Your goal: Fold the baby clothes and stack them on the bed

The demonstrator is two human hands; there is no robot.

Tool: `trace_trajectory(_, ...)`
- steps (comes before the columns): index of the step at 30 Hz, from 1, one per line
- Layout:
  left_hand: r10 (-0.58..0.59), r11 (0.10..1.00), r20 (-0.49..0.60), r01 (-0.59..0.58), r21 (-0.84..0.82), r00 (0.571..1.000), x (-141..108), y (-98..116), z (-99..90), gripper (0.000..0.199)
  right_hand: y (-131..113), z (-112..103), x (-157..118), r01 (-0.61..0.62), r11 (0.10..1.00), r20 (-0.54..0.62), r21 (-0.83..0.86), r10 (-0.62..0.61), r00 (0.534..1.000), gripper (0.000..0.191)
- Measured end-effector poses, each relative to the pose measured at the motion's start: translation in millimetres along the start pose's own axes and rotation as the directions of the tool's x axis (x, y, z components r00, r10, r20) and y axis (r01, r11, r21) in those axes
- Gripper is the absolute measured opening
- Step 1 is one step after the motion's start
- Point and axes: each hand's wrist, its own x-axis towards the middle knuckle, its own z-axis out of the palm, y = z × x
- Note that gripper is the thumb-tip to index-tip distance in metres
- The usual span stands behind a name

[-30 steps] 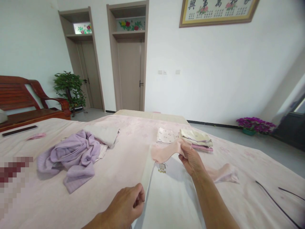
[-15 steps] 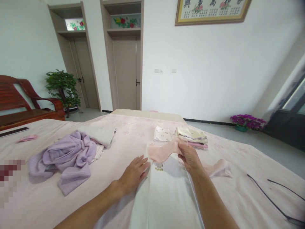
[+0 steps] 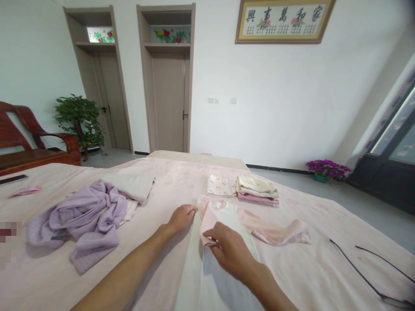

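White-bodied cloth top (image 3: 218, 276) with long pale-pink sleeves lies directly under the fingers. Right hand (image 3: 231, 248) clamped on folded-over sleeve (image 3: 208, 221); left hand (image 3: 182, 217) at shoulder edge, can't tell if pinching.

Bright, diffuse light; soft shadows; pixelated patch (image 3: 8, 233) lower left.

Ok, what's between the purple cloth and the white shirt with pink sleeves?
In the head view: the left hand and forearm, above the pink bedspread. A pale striped cloth also shows beside the purple cloth, toward the shirt.
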Motion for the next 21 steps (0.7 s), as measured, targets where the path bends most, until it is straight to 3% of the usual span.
trace_trajectory(4, 0.004, 1.0, -0.025, -0.003, 0.031, 1.0, 17, -7, 9.5, 0.037, -10, 22, -21, 0.046, 0.996, 0.081, -0.08, -0.04, 0.996, 0.025)
trace_trajectory(9, -0.033, 0.996, -0.058, 0.037, 0.078, 0.998, 30, -6, 16.8, 0.039, -15, 37, -27, 0.046, 0.998, 0.101, -0.041, -0.042, 0.994, 0.02)
trace_trajectory(21, -0.19, 0.973, -0.18, 0.209, 0.094, 0.965, 41, -1, 29.5, 0.029, -1, 64, -33, 0.213, 0.971, 0.13, -0.108, -0.198, 0.971, 0.006)
